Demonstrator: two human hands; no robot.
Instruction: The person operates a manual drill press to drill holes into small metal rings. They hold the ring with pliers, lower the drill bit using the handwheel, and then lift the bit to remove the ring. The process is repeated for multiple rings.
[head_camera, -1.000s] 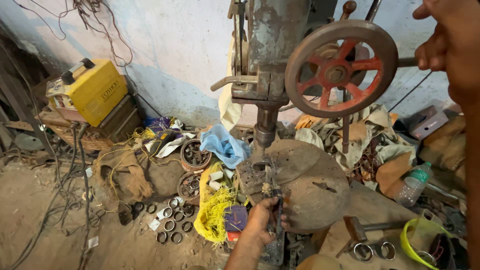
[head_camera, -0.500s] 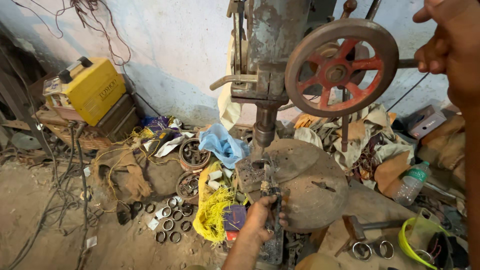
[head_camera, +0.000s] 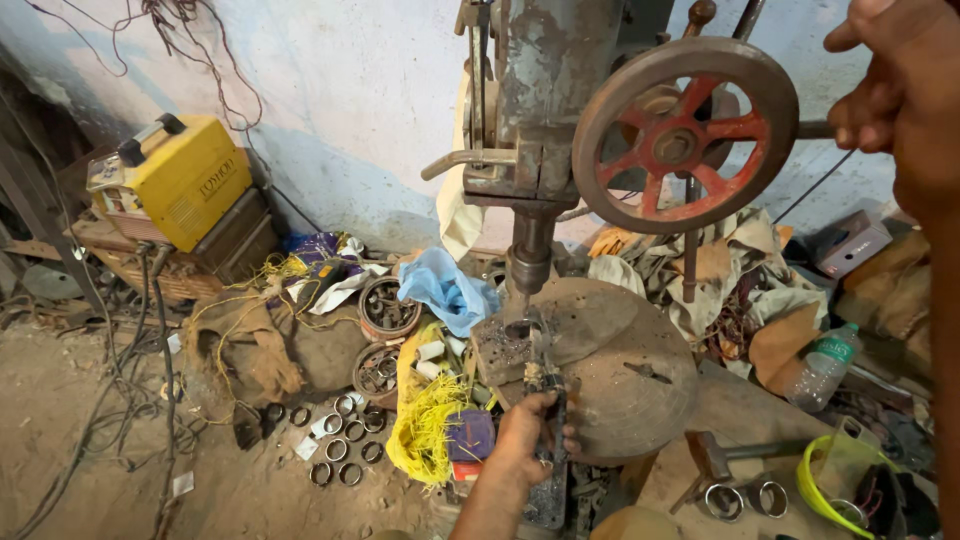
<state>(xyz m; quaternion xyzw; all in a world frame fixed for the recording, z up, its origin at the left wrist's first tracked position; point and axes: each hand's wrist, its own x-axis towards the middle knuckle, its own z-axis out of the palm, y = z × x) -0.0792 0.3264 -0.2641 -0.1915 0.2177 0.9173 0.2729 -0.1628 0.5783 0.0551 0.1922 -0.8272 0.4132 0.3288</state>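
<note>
A tall grey drill press (head_camera: 545, 110) stands against the pale wall, its spindle coming down to a small square metal piece (head_camera: 505, 350) that lies on the left edge of the round rusty table (head_camera: 620, 365). On the press's right side hangs a big spoked handwheel (head_camera: 685, 135) with red spokes. The person's right hand (head_camera: 890, 90) is up at the top right, fingers curled shut around the feed lever that sticks out beside the wheel. Over to the left a yellow welding machine (head_camera: 185, 180) sits tilted on a dark box, cables trailing across the dirt floor. A blue cloth (head_camera: 445, 290) lies bunched just left of the spindle, with a tangle of yellow strands (head_camera: 425, 435) below it. The left hand (head_camera: 525, 440) is low in the middle, closed on the dark handle of a clamp (head_camera: 550, 400) that reaches up to the metal piece under the bit. Small metal rings (head_camera: 340, 445) are scattered on the ground
</note>
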